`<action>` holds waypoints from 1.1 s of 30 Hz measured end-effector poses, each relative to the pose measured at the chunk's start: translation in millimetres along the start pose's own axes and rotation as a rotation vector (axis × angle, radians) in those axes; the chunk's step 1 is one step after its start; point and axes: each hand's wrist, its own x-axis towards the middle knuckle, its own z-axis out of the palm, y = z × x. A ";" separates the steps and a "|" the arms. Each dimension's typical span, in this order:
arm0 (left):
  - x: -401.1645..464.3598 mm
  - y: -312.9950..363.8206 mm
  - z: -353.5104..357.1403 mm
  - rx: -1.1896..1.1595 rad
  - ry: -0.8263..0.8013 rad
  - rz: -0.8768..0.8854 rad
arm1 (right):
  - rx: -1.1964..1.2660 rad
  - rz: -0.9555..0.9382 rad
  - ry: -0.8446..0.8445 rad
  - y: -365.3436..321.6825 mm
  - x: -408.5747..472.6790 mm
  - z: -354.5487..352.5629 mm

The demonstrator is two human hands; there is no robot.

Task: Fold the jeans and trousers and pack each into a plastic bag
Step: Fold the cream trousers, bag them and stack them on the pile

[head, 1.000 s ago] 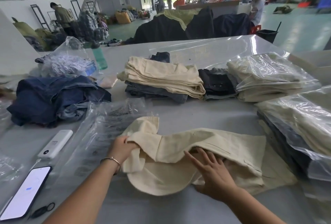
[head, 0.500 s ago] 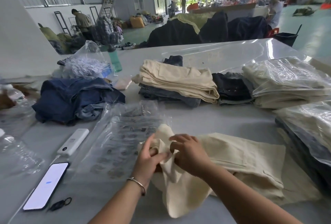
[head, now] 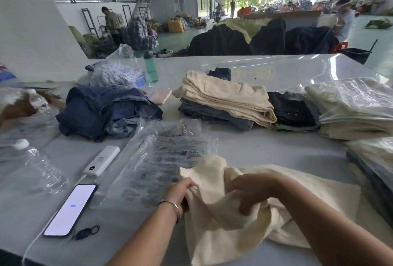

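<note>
Cream trousers (head: 302,189) lie crumpled on the grey table (head: 265,144) right in front of me. My left hand (head: 180,191) grips their left edge, a bangle on the wrist. My right hand (head: 248,191) clutches a bunch of the same cloth just to the right. An empty printed plastic bag (head: 168,159) lies flat to the left of the trousers. Behind it sits a heap of unfolded blue jeans (head: 102,112). A folded stack with cream trousers on top (head: 227,97) stands at mid table.
Bagged folded clothes (head: 350,106) pile up on the right, more at the right edge (head: 374,163). A phone (head: 70,210), a white power bank (head: 102,160), a plastic water bottle (head: 36,163) and a green bottle (head: 151,67) occupy the left. People work in the hall behind.
My right hand left the flat trousers and joined my left at the cloth's left end. Both hands now bunch and lift the fabric. The camera view has shifted left.
</note>
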 end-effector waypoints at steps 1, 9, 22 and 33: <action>-1.3 1.3 -5.0 -0.042 -0.017 0.001 | -0.078 0.061 0.009 6.4 -2.4 -3.7; -8.1 34.6 -117.9 -0.232 0.417 0.553 | 1.199 0.179 1.063 59.4 -24.3 -50.6; -9.3 -33.5 -87.4 1.287 0.700 0.945 | 1.047 -0.122 1.139 6.5 -0.8 -73.7; 6.7 -102.4 58.0 1.844 -0.255 0.865 | 0.845 -0.348 1.233 5.6 -63.6 -113.1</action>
